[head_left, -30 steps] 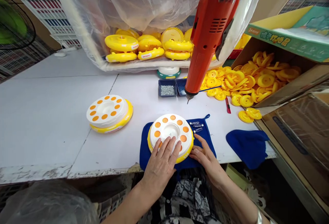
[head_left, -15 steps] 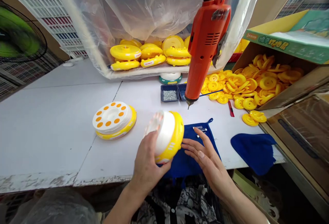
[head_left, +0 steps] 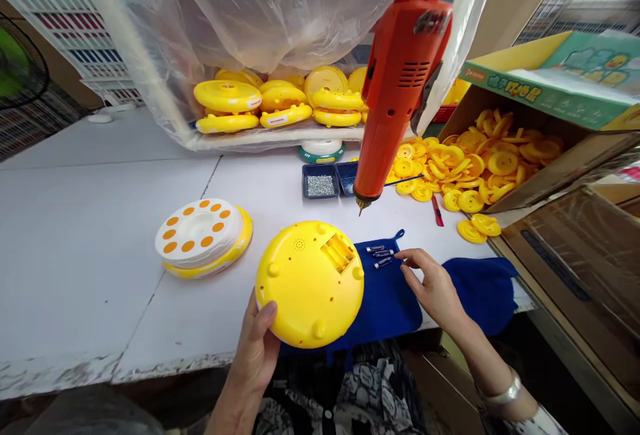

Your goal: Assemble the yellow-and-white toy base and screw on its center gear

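Note:
In my left hand (head_left: 257, 338) is a round yellow-and-white toy (head_left: 305, 295), its yellow underside turned up toward me. That underside carries small feet, screw holes, a speaker grille and an uncovered battery compartment (head_left: 337, 253). Several batteries (head_left: 383, 254) lie on a blue cloth (head_left: 385, 302) to the right of the toy. My right hand (head_left: 433, 285) is over the cloth's right edge, thumb and forefinger apart, fingertips close to the batteries' right ends. A second toy (head_left: 200, 235), white with orange dots on a yellow base, rests on the table at left.
An orange electric screwdriver (head_left: 405, 88) hangs above the table. Behind it are a dark tray of screws (head_left: 321, 183) and a plastic-draped shelf with yellow bases (head_left: 227, 98). Yellow discs (head_left: 463, 162) spill from a box at right, near a red cutter (head_left: 437, 211) and another blue cloth (head_left: 480, 292).
The toy has been turned so its underside faces up, still in my left hand. My right hand has moved right, away from the toy, toward the batteries. The view has shifted slightly.

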Available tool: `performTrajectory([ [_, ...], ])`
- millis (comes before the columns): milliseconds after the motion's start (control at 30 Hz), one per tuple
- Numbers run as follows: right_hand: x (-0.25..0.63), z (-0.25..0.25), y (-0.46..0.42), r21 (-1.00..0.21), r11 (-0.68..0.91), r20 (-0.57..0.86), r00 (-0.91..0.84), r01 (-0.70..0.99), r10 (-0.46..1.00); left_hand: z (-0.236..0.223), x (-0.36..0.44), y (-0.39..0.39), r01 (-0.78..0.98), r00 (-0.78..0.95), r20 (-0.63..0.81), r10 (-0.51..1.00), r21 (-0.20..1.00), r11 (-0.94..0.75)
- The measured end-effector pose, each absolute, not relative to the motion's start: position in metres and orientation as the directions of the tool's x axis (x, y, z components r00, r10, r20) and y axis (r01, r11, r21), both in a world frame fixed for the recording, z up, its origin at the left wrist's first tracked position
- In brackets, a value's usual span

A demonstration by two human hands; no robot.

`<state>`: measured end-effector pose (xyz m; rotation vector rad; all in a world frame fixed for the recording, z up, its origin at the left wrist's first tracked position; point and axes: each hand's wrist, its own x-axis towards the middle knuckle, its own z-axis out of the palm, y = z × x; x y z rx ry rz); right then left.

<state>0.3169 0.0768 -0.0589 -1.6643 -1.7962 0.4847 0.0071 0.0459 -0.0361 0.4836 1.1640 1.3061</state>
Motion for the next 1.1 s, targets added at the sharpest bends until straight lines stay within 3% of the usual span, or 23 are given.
performTrajectory([
  [300,0.319,-0.067,0.073,-0.646,0.124,0.165,-0.02,0.754,0.986,-0.036,-0.001,0.043,-0.608,-0.227,-0.495,0.838,0.744,0.275],
  [500,0.309,-0.068,0.087,-0.492,0.215,0.128,-0.175,0.843,0.976,-0.041,0.002,0.042,-0.631,-0.231,-0.53,0.816,0.72,0.289],
  [633,0.3,-0.073,0.098,-0.472,0.268,0.121,-0.239,0.84,0.963,-0.048,0.004,0.038,-0.634,-0.206,-0.536,0.819,0.711,0.306],
  [833,0.297,-0.074,0.102,-0.614,0.258,0.163,-0.2,0.746,0.966,-0.052,0.002,0.037,-0.638,-0.194,-0.538,0.821,0.704,0.311],
  [1000,0.283,-0.06,0.102,-0.835,0.218,0.19,-0.107,0.505,0.976,-0.054,0.0,0.037,-0.625,-0.154,-0.514,0.844,0.712,0.32],
  [1100,0.266,-0.05,0.108,-0.906,0.219,0.195,-0.101,0.363,0.975,-0.053,0.0,0.036,-0.608,-0.149,-0.502,0.852,0.726,0.321],
])
